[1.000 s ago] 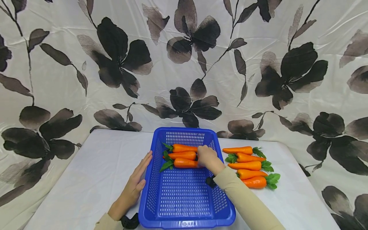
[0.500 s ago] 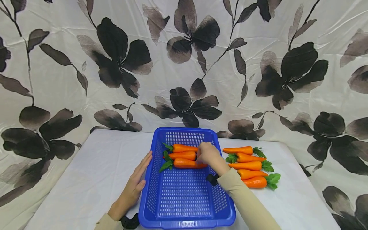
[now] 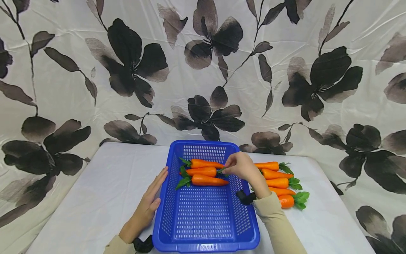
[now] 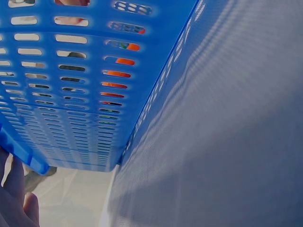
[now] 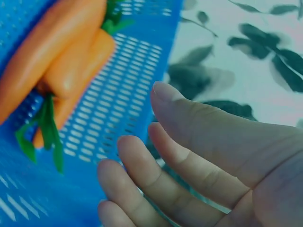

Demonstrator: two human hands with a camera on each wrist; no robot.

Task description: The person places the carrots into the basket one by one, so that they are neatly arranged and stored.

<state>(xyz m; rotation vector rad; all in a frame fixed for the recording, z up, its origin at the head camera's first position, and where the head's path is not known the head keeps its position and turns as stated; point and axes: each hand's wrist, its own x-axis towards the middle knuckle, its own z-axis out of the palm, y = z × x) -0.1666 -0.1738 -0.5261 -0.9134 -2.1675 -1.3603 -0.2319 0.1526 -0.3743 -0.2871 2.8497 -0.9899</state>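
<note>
Lying in blue basket (image 3: 203,211): three carrots (image 3: 209,180), seemingly done
White table (image 3: 95,197): five carrots (image 3: 278,183), seemingly left
Left hand (image 3: 147,204): straight-fingered, beside basket
Right hand (image 3: 242,166): relaxed, holding nothing

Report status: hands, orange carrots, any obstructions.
Left hand against blue perforated plastic basket, left side. Right hand empty, over basket's right rim. Three green-leafed orange carrots inside, five more on white tabletop. No obstruction seen.

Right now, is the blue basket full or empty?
Neither, it's partly filled: three carrots lie in the far half of the blue basket, and bare holey bottom shows in front of them.
</note>
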